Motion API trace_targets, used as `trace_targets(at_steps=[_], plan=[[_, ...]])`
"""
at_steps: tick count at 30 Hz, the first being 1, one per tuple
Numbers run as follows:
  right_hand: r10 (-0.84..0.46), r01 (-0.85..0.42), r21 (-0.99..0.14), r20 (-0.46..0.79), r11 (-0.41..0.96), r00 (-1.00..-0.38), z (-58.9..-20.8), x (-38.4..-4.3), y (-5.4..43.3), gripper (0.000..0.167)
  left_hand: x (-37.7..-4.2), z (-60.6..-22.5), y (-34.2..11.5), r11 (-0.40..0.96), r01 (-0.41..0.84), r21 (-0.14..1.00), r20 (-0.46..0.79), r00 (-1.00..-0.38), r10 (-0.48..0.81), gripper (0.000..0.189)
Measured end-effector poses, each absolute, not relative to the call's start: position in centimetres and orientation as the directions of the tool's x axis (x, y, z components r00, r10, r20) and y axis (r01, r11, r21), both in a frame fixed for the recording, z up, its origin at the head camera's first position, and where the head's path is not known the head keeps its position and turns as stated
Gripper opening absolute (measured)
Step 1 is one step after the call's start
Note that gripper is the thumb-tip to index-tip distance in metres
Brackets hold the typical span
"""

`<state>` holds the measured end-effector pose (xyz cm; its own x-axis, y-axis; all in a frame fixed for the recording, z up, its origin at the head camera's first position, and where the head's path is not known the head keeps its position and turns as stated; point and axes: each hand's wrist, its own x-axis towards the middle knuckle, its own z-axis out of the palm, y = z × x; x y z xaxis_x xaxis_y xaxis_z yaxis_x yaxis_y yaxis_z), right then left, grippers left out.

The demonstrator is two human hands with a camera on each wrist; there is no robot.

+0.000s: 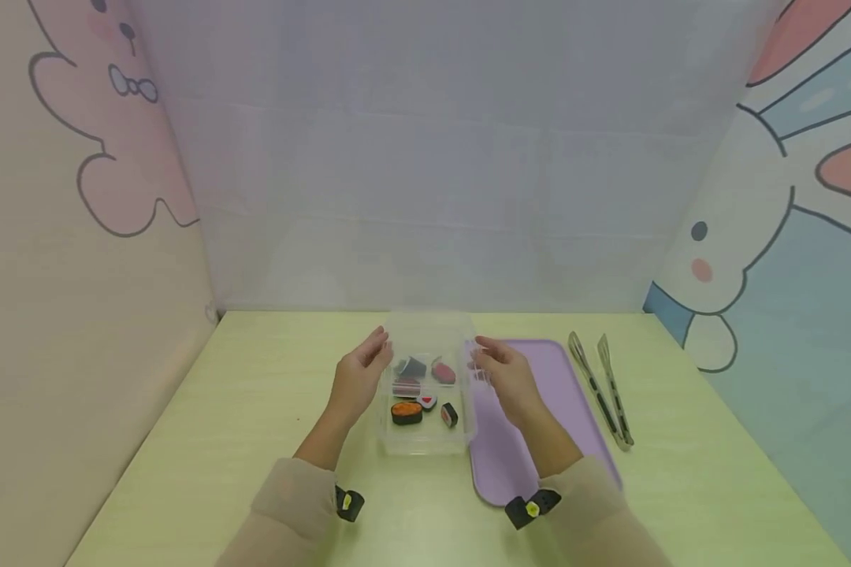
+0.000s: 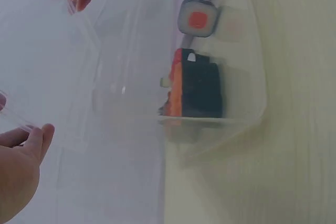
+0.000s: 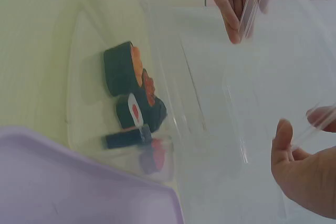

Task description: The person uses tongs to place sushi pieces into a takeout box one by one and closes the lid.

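Note:
A clear plastic box [image 1: 422,449] stands on the table with several toy sushi pieces inside, among them an orange-topped sushi [image 1: 406,413] and a small dark-wrapped roll [image 1: 449,415]. Its transparent lid [image 1: 429,327] is raised and tilted over the far part of the box. My left hand [image 1: 358,376] pinches the lid's left edge between thumb and fingers. On the opposite side, my right hand [image 1: 508,376] grips the right edge in the same way. Through the clear plastic, in the right wrist view, a roll with a red centre [image 3: 135,109] shows beside the orange-topped piece.
Beneath my right forearm lies a purple tray [image 1: 499,465], close against the box's right side. Metal tongs [image 1: 615,402] with dark grips rest to the right of the tray. A pale curtain [image 1: 425,173] hangs behind the table, with cartoon-printed walls on both sides.

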<state>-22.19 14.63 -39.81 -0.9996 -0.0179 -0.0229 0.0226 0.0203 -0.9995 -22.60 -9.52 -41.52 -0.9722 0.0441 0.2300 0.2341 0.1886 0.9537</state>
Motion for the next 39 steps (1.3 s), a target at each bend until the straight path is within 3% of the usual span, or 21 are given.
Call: trace_targets(at_steps=[6,15,23,30,39], plan=[[0.077,0.009,-0.997,-0.004,0.074,-0.997,-41.1,-22.1,12.9,0.05,-22.5,-43.0,-9.1,0.234,0.226,0.946,0.225,-0.974,0.028,0.046],[0.059,0.024,-0.976,-0.012,0.217,-0.998,-42.7,-21.9,12.9,0.055,-22.2,-44.7,-9.4,0.207,0.207,0.956,0.183,-0.975,0.129,0.064],[0.069,0.012,-0.947,0.01,0.32,-0.998,-44.1,-21.9,12.4,0.056,-22.1,-46.4,-9.2,0.235,0.205,0.95,0.196,-0.979,0.063,0.056],[0.067,-0.012,-0.93,0.04,0.368,-0.997,-44.5,-21.6,12.4,0.058,-21.8,-47.2,-9.2,0.211,0.257,0.943,0.245,-0.966,0.082,0.054],[-0.003,-0.048,-0.829,0.056,0.558,-0.998,-45.3,-21.1,12.9,0.06,-21.5,-47.5,-9.1,0.343,0.228,0.911,0.208,-0.973,0.096,0.059]])
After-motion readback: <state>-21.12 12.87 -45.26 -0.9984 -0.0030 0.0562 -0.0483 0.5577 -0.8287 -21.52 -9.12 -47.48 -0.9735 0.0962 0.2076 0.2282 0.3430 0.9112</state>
